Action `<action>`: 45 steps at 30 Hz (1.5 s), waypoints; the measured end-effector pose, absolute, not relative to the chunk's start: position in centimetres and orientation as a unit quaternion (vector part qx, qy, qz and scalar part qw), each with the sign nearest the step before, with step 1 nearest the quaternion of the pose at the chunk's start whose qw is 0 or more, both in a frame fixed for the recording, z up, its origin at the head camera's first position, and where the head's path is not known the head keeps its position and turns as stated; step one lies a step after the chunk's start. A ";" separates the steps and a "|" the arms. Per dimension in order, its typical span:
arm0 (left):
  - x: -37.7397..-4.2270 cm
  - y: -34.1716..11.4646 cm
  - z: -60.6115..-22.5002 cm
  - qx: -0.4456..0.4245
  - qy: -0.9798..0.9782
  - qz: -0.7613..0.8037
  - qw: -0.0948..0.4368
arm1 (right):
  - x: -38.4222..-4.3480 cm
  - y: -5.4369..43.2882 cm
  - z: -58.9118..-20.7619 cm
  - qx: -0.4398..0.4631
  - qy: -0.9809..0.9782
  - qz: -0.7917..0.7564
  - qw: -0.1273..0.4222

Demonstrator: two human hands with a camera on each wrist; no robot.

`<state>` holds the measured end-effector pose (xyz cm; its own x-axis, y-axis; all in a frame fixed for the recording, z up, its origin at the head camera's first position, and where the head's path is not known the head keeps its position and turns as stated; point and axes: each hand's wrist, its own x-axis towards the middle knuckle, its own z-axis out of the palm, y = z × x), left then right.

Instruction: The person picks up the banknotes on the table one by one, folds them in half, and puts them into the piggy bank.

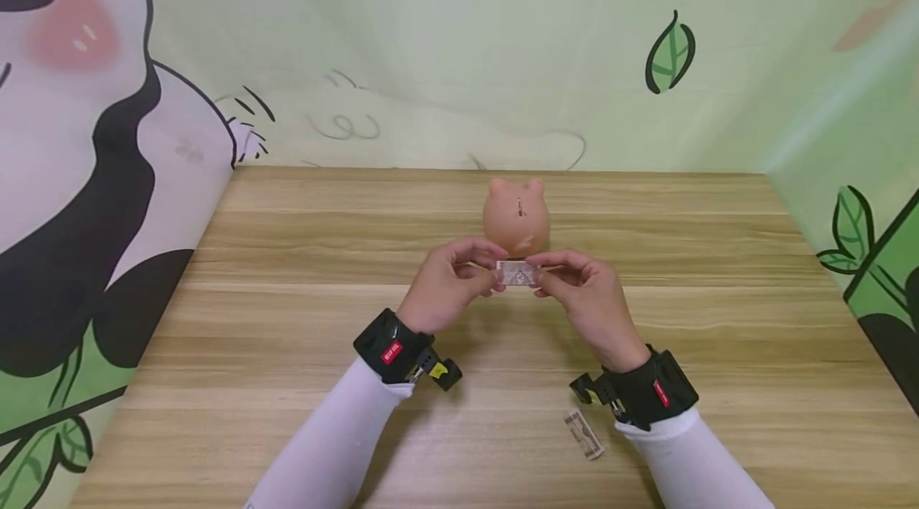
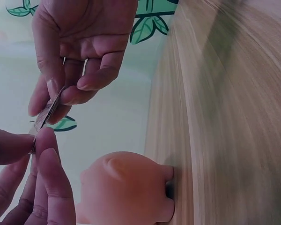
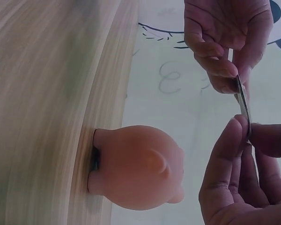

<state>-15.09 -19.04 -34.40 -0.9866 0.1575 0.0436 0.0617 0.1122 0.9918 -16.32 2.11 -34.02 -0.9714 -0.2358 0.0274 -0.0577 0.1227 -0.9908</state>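
Between both hands is a small folded banknote (image 1: 517,273), held up in front of a pink piggy bank (image 1: 511,226). My left hand (image 1: 451,282) pinches the note's left end between thumb and fingers. Its right end is pinched the same way by my right hand (image 1: 590,297). Both wrist views show the banknote (image 2: 46,115) nearly edge-on, raised off the table. The piggy bank (image 3: 136,166) stands on its feet with its curly tail toward me, and a coin slot shows on its top in the head view. Neither hand visibly touches it.
A second folded banknote (image 1: 585,435) lies on the wooden table (image 1: 301,349), near my right wrist. Black wrist straps with small cameras sit on both wrists. Behind the table's far edge rises a green printed backdrop (image 1: 431,54), with a panda drawn at left.
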 end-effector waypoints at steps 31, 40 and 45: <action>-14.9 -19.2 -34.6 0.081 0.740 0.667 0.035 | -16.3 2.1 -33.9 -0.096 0.748 -0.650 0.097; -15.0 -19.0 -34.5 0.073 0.746 0.659 0.059 | -16.4 2.1 -34.2 -0.098 0.749 -0.650 0.086; -15.0 -18.5 -34.6 0.076 0.734 0.671 0.070 | -16.2 2.0 -34.2 -0.105 0.742 -0.655 0.092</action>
<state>-14.96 -18.53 -34.64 -0.9789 0.2046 -0.0009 0.0175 0.0881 0.9960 -16.23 2.02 -34.19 -0.9609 -0.2769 0.0010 -0.0353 0.1190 -0.9923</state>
